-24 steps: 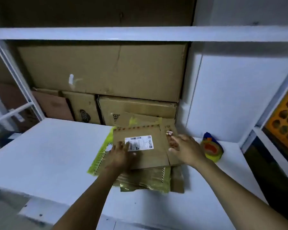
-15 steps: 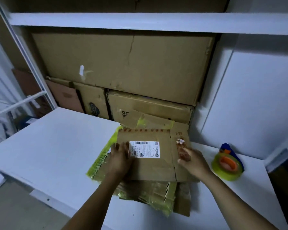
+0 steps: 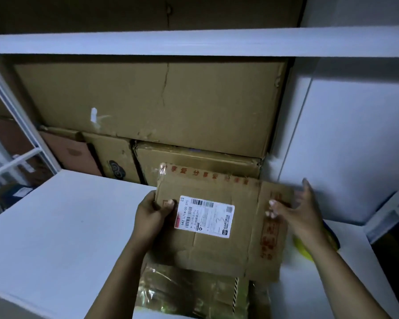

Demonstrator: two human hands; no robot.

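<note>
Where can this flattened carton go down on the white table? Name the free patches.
Free: the wide left part of the white tabletop, bordered by the stacked brown cartons behind and the left hand gripping the flattened brown labelled carton. Crowded: the right side, with the right hand, a yellow tape roll and plastic-wrapped packets underneath.

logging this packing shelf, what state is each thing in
flat carton, folded flat, label up, held over taped stack
left grip, pinches the carton's left edge
right grip, open, touching the right flap
taped stack, lying flat underneath
tape roll, mostly hidden behind right wrist
back cartons, closed, stacked
</note>
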